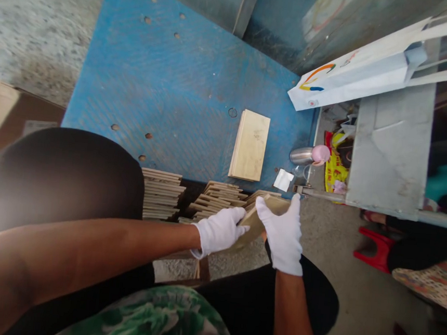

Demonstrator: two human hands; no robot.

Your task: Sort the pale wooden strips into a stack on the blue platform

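Observation:
My left hand (221, 231) and my right hand (281, 235), both in white gloves, grip a pale flat board (249, 233) between them, above my lap at the table's near edge. The board is tilted, and it may be more than one piece; I cannot tell. A short stack of similar boards (250, 146) lies on the blue table (176, 80), just beyond my hands. Below the near edge, beside my left hand, stand stacks of thin boards (216, 201), with another stack (161, 193) further left.
At the table's right end are a pink-lidded flask (309, 154), a clear cup (303, 172) and a white paper piece (284, 180). A white bag (353, 69) leans by a metal cabinet (392, 146). Another person sits far right by a red stool (373, 249).

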